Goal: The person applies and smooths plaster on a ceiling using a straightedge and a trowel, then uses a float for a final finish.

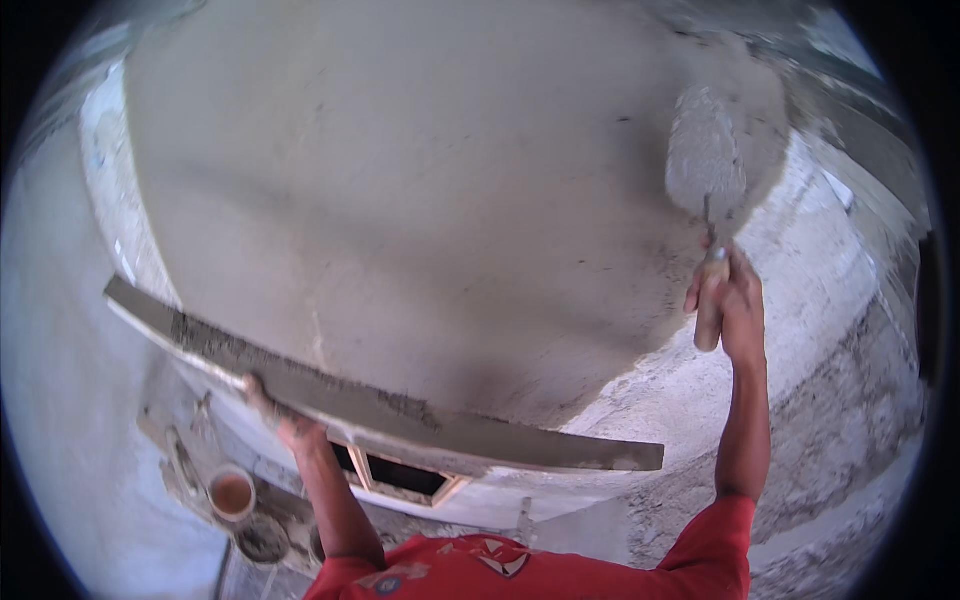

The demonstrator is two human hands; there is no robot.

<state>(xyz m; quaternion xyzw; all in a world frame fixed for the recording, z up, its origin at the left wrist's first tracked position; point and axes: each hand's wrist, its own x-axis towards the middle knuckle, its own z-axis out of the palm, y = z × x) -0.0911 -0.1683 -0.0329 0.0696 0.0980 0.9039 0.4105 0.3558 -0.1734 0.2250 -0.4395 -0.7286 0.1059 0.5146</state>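
My right hand [733,305] is closed round the wooden handle [711,312] of a trowel, whose plaster-coated blade [704,150] lies on or just over the smooth grey plastered surface [420,190], near its right edge. My left hand [280,410] grips a long straightedge [530,440] that runs across the lower part of the view, smeared with grey plaster along its length. Rougher whitish surface [780,260] borders the grey plaster on the right, and a pale strip [115,150] borders it on the left.
Low on the left, a platform [157,432] holds a bucket of brownish liquid [232,492], a container of grey mix [262,538] and tools. A wood-framed opening [455,485] shows behind the straightedge. A plain grey wall [50,330] fills the far left.
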